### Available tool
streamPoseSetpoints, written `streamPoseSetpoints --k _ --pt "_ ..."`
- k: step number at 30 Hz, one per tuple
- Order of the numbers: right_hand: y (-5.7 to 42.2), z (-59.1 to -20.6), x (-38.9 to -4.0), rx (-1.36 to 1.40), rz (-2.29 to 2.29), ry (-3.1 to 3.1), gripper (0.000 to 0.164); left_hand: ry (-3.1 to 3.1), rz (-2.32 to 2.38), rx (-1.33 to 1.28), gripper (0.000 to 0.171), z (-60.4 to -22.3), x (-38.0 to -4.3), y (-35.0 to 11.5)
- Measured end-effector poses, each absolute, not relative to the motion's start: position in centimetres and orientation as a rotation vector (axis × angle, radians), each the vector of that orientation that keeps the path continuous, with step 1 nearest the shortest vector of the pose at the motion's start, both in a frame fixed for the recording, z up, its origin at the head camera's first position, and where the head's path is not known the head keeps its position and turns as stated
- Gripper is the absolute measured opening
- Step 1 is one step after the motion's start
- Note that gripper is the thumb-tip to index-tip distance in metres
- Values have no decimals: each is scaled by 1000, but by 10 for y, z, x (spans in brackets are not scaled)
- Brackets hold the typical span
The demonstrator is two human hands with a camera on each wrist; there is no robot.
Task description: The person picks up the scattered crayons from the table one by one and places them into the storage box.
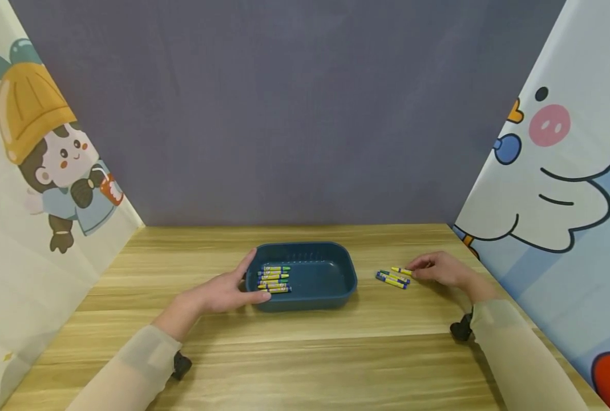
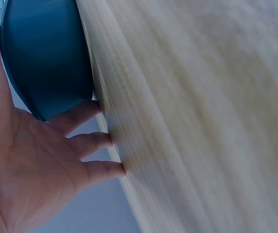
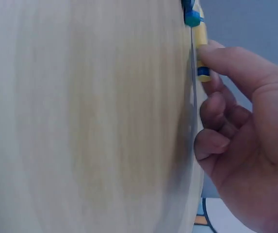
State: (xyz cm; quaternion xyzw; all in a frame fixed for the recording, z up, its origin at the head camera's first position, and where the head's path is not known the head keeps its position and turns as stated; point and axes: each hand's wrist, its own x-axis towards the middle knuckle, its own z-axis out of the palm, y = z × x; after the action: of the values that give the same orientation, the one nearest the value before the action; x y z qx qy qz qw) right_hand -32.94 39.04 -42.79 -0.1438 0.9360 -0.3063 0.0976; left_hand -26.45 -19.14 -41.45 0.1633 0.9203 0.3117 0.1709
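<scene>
A dark blue plastic tray [image 1: 335, 301] stands on the table with several yellow-wrapped crayons [image 1: 274, 276] lined up along its left side. My left hand [image 1: 227, 290] spans the tray's left end, its thumb over the near rim and its index finger along the far corner. In the left wrist view, the other fingers [image 2: 105, 169] extend fairly straight, tips down at the tabletop. Right of the tray, my right hand [image 1: 438, 269] pinches a yellow crayon [image 3: 202, 36] between thumb and index finger, the remaining fingers curled. Loose crayons [image 1: 391, 279] lie just left of that hand.
The wood-grain table [image 1: 315, 365] runs back to a grey upright panel [image 1: 294, 114]. Cartoon-printed sheets stand at the left [image 1: 7, 240] and right [image 1: 556, 217] sides. A black strap device [image 1: 461, 328] sits at the right wrist, another [image 1: 181, 365] at the left.
</scene>
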Motion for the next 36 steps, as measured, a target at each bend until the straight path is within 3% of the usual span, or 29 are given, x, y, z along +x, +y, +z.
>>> streamPoseSetpoints --k 6,17,26,36 --pt "363 -412 -331 -463 -984 2801 32 2622 868 464 125 -415 -265 -191" --pt "262 -376 -350 -641 -1116 2738 25 2620 861 469 124 -415 -267 -193" --pt "189 -369 -353 -820 -1150 2628 21 2623 848 460 125 -416 -269 -193" --pt "144 -378 -353 -902 -1122 2586 18 2621 881 458 127 -417 -270 -194"
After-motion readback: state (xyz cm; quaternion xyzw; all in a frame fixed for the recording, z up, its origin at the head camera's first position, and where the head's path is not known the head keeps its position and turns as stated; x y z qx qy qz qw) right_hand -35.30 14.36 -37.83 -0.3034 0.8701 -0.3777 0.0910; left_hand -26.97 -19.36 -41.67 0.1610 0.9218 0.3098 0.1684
